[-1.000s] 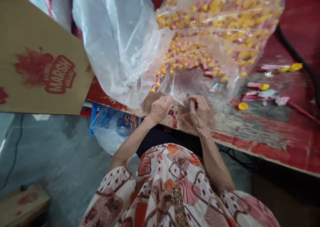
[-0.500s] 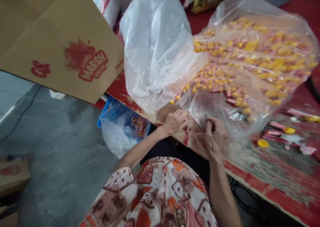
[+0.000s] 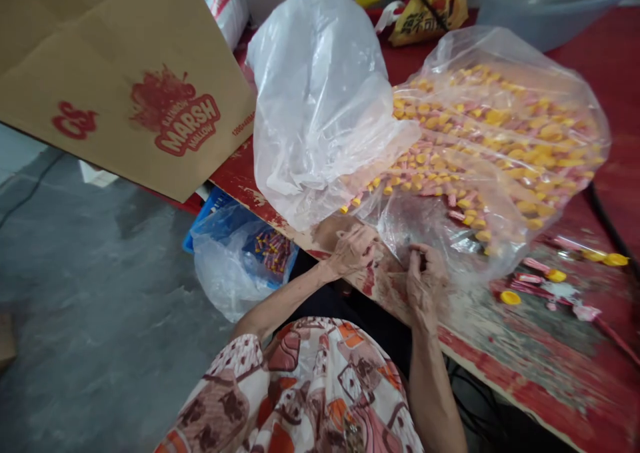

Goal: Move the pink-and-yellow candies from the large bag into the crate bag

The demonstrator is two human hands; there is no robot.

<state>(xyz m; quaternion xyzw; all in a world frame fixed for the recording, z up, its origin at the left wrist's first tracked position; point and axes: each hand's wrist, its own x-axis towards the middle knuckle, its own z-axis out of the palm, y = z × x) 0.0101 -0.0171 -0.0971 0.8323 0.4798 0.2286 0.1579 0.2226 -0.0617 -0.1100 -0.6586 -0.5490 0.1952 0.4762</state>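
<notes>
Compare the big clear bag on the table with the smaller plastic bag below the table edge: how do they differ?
The big clear bag lies on the red table and bulges with many pink and yellow pieces; the smaller bag sits lower, in a blue crate, and holds only a small cluster of pieces. Both hands, left hand and right hand, are at the big bag's mouth; neither touches the smaller bag. Both bags are transparent plastic.

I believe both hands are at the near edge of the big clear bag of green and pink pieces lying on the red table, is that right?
Not quite: the pieces in the clear bag are yellow and pink, not green and pink, as the head view shows. The rest holds: the left hand and right hand are both at the bag's near edge, and it lies on the red table.
</notes>
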